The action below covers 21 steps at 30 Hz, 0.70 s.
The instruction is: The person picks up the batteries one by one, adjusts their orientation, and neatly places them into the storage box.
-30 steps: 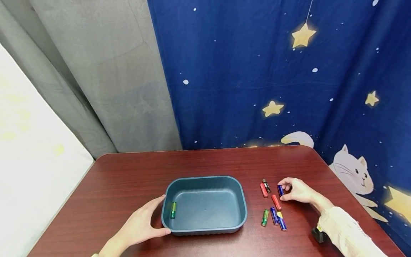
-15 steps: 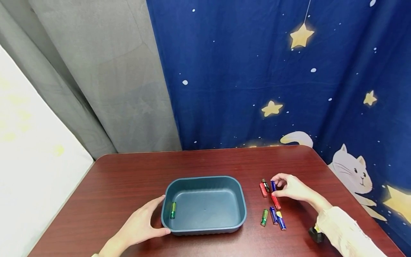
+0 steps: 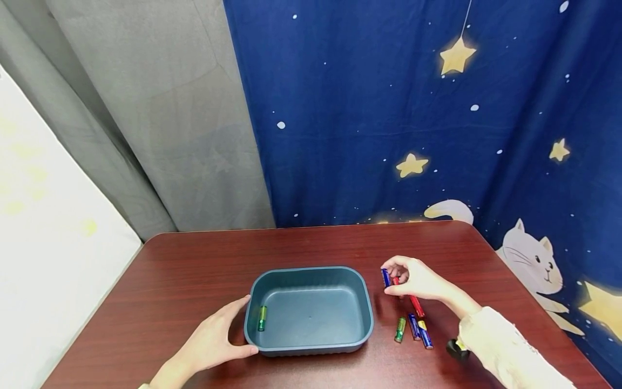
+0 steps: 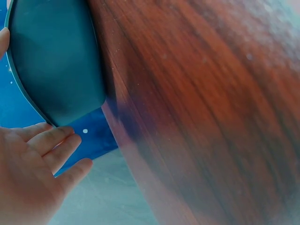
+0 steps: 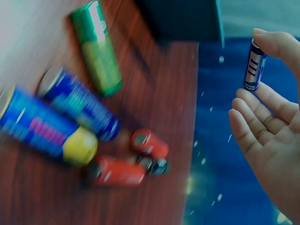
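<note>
My right hand [image 3: 419, 278] pinches a dark blue battery [image 5: 255, 65] by its ends between thumb and fingers, lifted above the table. Below that hand, partly hidden in the head view, lie a red battery [image 5: 150, 143] and a black one [image 5: 153, 165]. Close by are another red battery [image 3: 417, 306], a green one [image 3: 400, 329], a blue one [image 3: 414, 326] and a blue-and-yellow one [image 3: 425, 335]. My left hand [image 3: 206, 340] rests against the left end of a teal plastic basin [image 3: 311, 347], fingers extended and touching its rim. Inside the basin lies a green battery [image 3: 262, 319].
The basin stands on a reddish-brown wooden table [image 3: 204, 259], left of the loose batteries. A blue star-patterned curtain [image 3: 350, 108] and a grey curtain [image 3: 184, 119] hang behind the table's far edge.
My right hand has picked up the blue battery from the right side and carried it left over the other batteries towards the basin. My left hand has stayed at the basin.
</note>
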Available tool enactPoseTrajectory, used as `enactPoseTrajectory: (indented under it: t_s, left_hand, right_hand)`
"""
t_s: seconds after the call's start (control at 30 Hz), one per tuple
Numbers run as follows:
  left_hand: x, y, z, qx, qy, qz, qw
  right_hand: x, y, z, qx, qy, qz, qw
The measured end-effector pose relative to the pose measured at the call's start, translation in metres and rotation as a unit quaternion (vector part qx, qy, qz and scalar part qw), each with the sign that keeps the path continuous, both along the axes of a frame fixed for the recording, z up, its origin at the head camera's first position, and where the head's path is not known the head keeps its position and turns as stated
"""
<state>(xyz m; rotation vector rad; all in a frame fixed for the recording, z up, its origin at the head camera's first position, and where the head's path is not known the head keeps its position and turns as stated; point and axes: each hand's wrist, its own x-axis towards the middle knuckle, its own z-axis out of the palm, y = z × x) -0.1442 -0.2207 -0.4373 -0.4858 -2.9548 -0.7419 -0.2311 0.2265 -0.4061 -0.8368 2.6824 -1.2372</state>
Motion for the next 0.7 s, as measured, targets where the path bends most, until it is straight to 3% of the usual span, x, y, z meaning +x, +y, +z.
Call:
enactPoseTrajectory:
  t_s: [0.13, 0.37, 0.7]
  left_hand:
    - [0.0, 0.0, 0.0, 0.002, -0.003, 0.002, 1.0]
    - [0.002, -0.001, 0.002, 0.005, -0.01, 0.005, 0.9999]
    - [0.0, 0.001, 0.003, 0.005, -0.002, -0.001, 1.0]
  right_hand:
    - [-0.001, -0.02, 0.008, -0.005, 0.007, 0.012, 1.0]
    - [-0.011, -0.061, 0.008, -0.037, 0.069, 0.061, 0.995]
    - [-0.007, -0.12, 0.001, -0.048, 0.021, 0.098, 0.994]
